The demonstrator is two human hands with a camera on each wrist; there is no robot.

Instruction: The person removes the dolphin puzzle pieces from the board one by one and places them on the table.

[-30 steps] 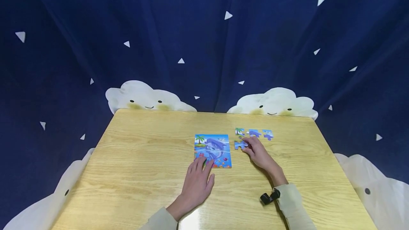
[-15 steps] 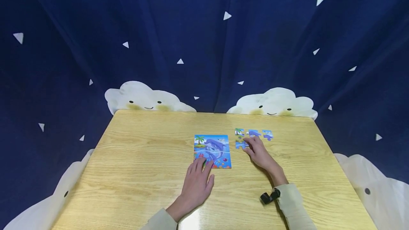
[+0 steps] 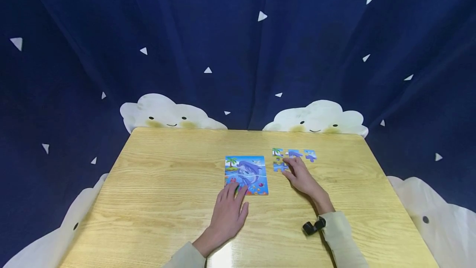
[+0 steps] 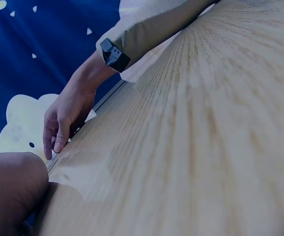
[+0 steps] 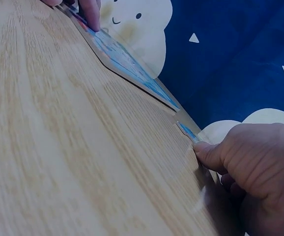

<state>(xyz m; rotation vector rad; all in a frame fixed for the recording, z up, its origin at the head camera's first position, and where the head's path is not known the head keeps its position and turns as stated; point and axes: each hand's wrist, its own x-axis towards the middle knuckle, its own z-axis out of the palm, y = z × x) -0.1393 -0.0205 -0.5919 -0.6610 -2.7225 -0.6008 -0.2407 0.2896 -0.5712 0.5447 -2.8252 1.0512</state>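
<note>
A square dolphin picture board (image 3: 254, 171) lies on the table in the head view. My left hand (image 3: 228, 212) rests on its near edge, fingers extended and slightly spread. Right of the board, my right hand (image 3: 304, 180) pinches a blue puzzle piece (image 3: 279, 166) between thumb and fingers, low against the table. Just behind that piece lies a palm-tree piece (image 3: 277, 151), close to it. A dolphin piece (image 3: 294, 152) sits farther right, partly behind my fingers. In the right wrist view, the thumb (image 5: 208, 153) presses at the held piece's edge (image 5: 186, 130).
A third loose piece (image 3: 310, 155) lies at the right end of the back row. The wooden table (image 3: 160, 193) reaches back to a dark blue curtain (image 3: 193, 24) with white clouds. A black band with a small device (image 3: 314, 226) sits at my right wrist.
The puzzle piece in my right hand has shifted slightly right and away from me, nearer the palm-tree piece. My left hand stays on the board. The head view has tilted a little.
</note>
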